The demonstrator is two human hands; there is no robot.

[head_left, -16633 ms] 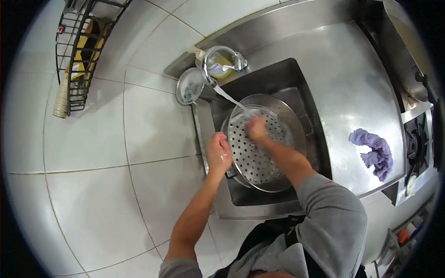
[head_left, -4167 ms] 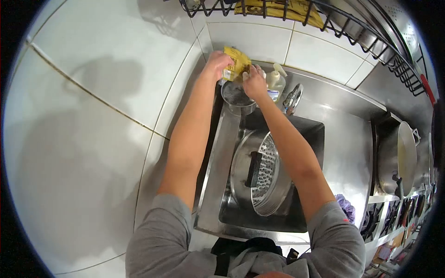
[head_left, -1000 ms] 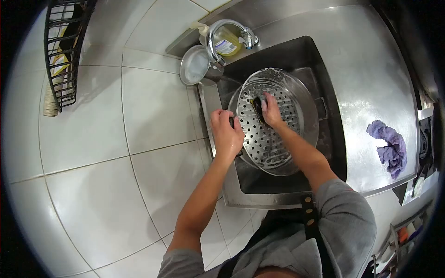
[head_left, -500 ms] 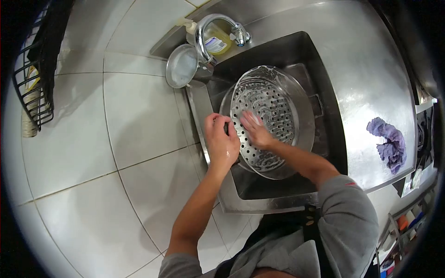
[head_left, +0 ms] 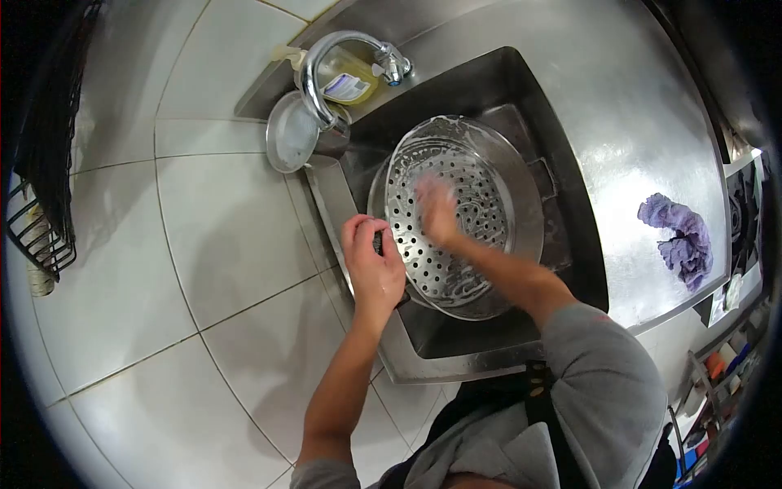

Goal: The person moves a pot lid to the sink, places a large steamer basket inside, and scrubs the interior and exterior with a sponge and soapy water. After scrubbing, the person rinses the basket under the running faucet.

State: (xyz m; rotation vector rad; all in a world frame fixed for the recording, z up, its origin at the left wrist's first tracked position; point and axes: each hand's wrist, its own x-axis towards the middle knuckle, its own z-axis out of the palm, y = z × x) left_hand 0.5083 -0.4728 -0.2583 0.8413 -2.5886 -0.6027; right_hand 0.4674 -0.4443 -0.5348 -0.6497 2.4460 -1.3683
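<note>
Steel counter and sink in front of me

The stainless counter (head_left: 635,138) runs off to my right, with the sink basin (head_left: 562,269) sunk into it just in front of me. In the basin sits a round perforated steamer tray (head_left: 497,204), tilted, streaked with suds. On the ledge behind the basin stands the curved tap (head_left: 326,65), a bottle of yellow dish soap (head_left: 346,77) just behind it, and a small round metal dish (head_left: 289,143) at the corner by the tiled wall. Well apart on the counter to my right lies a crumpled purple cloth (head_left: 676,240).
</note>
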